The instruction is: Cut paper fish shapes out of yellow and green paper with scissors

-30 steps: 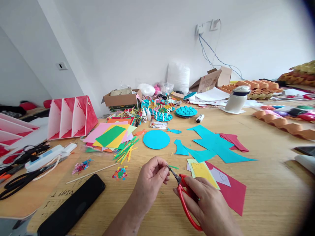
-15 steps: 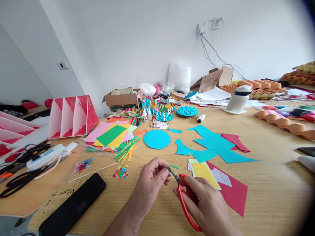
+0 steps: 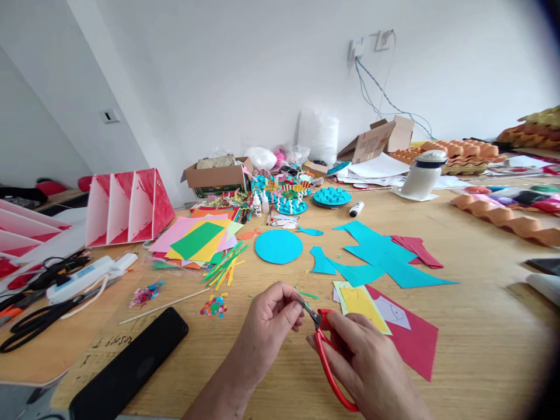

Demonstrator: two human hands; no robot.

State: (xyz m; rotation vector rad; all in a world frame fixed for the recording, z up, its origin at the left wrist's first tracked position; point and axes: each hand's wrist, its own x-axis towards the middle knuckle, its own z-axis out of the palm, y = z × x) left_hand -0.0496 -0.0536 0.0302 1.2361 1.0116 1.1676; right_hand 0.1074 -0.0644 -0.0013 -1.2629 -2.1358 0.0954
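Observation:
My right hand (image 3: 367, 356) is wrapped round the red-handled scissors (image 3: 327, 364), whose dark blades point up and left. The blade tips meet the fingertips of my left hand (image 3: 273, 326), which are pinched together; what they hold is too small to make out. Just beyond the blades lies a green paper strip (image 3: 308, 293). A blue paper circle (image 3: 279, 247) rests flat on the table past my left hand. Beyond my right hand are a yellow paper (image 3: 363, 303) with a drawn outline, a red sheet (image 3: 417, 344) and blue paper offcuts (image 3: 385, 256).
On the left lie a black phone-like slab (image 3: 131, 361), a wooden stick (image 3: 164, 306), colourful paper dots (image 3: 214, 305), black scissors (image 3: 44, 321) and a power strip (image 3: 81, 280). Stacked coloured paper (image 3: 196, 240) sits further back. A white lidded jar (image 3: 424, 175) stands at the back right.
Both hands and the scissors stay in nearly the same pose. The view has shifted very slightly.

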